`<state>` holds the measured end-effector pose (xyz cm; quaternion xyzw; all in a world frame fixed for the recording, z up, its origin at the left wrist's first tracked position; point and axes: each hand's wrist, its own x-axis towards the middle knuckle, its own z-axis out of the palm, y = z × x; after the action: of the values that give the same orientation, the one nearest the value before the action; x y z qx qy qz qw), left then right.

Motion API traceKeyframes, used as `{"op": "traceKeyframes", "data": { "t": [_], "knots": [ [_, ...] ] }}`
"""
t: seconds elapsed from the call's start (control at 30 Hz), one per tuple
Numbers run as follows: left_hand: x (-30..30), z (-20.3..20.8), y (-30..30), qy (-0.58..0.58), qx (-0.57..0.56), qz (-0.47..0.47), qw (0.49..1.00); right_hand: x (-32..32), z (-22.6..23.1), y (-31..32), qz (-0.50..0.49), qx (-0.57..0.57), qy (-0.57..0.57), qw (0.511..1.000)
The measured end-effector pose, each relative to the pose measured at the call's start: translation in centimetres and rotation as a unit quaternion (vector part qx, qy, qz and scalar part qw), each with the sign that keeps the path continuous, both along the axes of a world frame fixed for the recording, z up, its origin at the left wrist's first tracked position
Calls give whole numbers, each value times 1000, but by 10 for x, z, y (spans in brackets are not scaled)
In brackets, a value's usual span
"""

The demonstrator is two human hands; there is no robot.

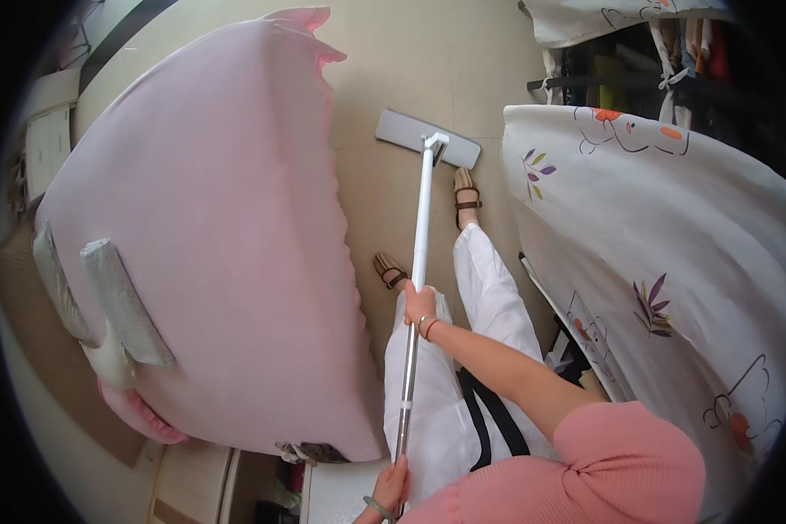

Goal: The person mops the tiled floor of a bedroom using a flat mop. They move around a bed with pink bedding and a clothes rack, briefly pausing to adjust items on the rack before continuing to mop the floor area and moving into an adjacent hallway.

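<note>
1. Nearest the camera, at the lower right of the frame, was a pink ribbed short-sleeved top (620,445), with a bare right arm (515,367) reaching out of its sleeve toward the centre.
2. A white-and-silver, long-poled flat mop (424,214) ran from the bottom edge, just left of centre, to the upper centre. There its grey rectangular mop head (404,130) appeared to lie flat on the beige tiled floor (367,201), slanting down to the right.
3. Mopping seemed to be the step in hand, along the strip between the pink ruffle-edged bedspread (227,201) at left and the white printed cloth cover (576,236) at right. The next move probably called for a controlled push or turn of the mop head, kept clear of the striped, brown-strapped right shoe (467,196) just beside it; whether the two touched could not be told.
4. At the centre, the right hand (422,306) was wrapped around the pole, its forearm slanting up and leftward from the shoulder.
5. Near the bottom edge, the left hand (391,485) was closed around the silver lower part of the pole, a pale green bangle (377,506) at its wrist. Most of the left arm was out of frame.
</note>
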<state>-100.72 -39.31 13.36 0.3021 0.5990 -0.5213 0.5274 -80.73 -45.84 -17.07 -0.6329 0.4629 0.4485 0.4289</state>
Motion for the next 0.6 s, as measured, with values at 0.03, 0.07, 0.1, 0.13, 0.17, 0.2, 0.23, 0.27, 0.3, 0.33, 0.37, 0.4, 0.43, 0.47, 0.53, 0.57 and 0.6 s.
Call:
{"op": "traceKeyframes", "data": {
  "t": [0.03, 0.07, 0.1, 0.13, 0.17, 0.2, 0.23, 0.27, 0.3, 0.33, 0.37, 0.4, 0.43, 0.47, 0.53, 0.57, 0.6],
  "knots": [
    [-42, 14, -2, -33, 14, -77, 996, -32, 8, 1, -5, -13, 13, 1000],
    [-67, 24, 0, -64, 26, -153, 986, -52, 18, 2, -8, -9, 43, 999],
    [-67, 30, 2, -62, 24, -129, 989, -67, 23, 4, 6, -24, 58, 998],
    [-65, 36, 4, -61, 22, -105, 992, -76, 25, 4, 12, -34, 58, 998],
    [-57, 45, 3, -56, 29, -76, 995, -82, 30, 7, 24, -35, 59, 997],
    [-36, 39, 9, 94, -31, 87, 991, -84, 29, 6, 12, -24, 67, 997],
    [-30, 30, 9, 93, -23, 70, 993, -80, 20, 4, -3, -14, 77, 997],
    [-27, 19, 7, 93, -17, 52, 994, -73, 8, 0, -19, -4, 88, 996],
    [-25, 13, 3, 94, -8, 40, 995, -62, 1, 0, -17, 17, 49, 999],
    [-14, -1, 0, 83, -13, 39, 996, -39, -8, -3, -13, 37, 10, 999],
    [4, -18, -1, 75, -14, 41, 996, -1, -7, 3, -5, 23, -18, 1000],
    [32, -37, -4, 46, -18, 55, 997, 31, -27, -1, -10, 32, -24, 999],
    [65, -61, -12, 12, -20, 72, 997, 68, -46, -5, -11, 38, -45, 998],
    [97, -79, -21, -5, -39, 97, 995, 106, -64, -12, 27, 21, -69, 997],
    [161, -117, -38, -79, -82, 138, 984, 194, -97, -36, 61, 44, -105, 992],
    [195, -134, -45, -182, -49, 133, 973, 230, -103, -41, 29, 70, -109, 991],
    [230, -151, -46, -165, -51, 178, 969, 249, -102, -42, -2, 97, -108, 989]
  ]
}}
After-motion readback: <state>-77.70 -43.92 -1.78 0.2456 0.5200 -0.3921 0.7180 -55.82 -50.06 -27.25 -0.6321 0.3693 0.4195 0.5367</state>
